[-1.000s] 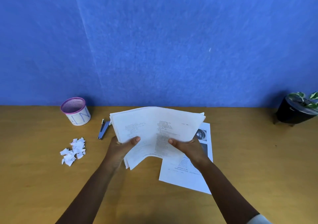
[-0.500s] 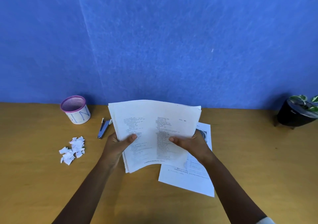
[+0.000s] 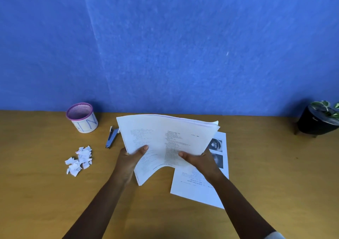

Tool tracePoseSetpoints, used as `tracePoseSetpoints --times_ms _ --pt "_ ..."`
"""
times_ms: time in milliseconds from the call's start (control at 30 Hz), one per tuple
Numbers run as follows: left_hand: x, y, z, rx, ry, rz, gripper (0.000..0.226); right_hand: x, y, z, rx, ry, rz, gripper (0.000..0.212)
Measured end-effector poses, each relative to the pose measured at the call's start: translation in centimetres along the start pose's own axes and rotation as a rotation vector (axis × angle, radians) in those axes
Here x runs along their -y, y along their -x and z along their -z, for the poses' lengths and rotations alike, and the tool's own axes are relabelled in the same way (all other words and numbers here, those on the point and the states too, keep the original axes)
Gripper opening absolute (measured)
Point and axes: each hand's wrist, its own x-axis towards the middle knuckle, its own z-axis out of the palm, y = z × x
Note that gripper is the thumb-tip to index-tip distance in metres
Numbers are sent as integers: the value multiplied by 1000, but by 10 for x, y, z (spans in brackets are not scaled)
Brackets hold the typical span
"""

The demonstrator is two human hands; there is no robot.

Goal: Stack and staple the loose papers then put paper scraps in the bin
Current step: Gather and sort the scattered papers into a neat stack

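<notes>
A bundle of white printed papers (image 3: 165,138) is held above the wooden table (image 3: 36,193). My left hand (image 3: 128,158) grips its left edge, thumb on top. My right hand (image 3: 200,160) grips its right lower edge, thumb on top. The bundle's near edge curls upward between my hands. One printed sheet with photos (image 3: 203,185) lies flat on the table under my right hand. A metal stapler (image 3: 111,138) lies left of the bundle. A pile of white paper scraps (image 3: 79,160) sits further left. The small white bin with a purple rim (image 3: 82,117) stands behind the scraps.
A blue wall (image 3: 165,46) rises behind the table. A black pot with a leafy plant (image 3: 318,121) stands at the far right near the wall.
The bundle was raised more upright half a second ago and now tilts down flatter, its near edge curling. Both hands keep their grip.
</notes>
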Motion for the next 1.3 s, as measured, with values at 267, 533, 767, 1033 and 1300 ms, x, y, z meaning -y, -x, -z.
tracePoseSetpoints --times_ms 267,533,767,1033,1300 --pt "38 9 10 -11 -115 121 19 -53 -4 1 -53 168 -70 23" --pt "55 10 14 -72 -284 104 19 -72 -12 10 -126 384 -89 34" --pt "70 14 15 -107 -403 179 26 -86 -8 7 -121 476 -209 31" --pt "85 15 28 -118 -530 307 31 -96 2 40 -402 829 -347 66" --pt "85 18 19 -124 -578 312 30 -90 0 68 -456 1074 -602 102"
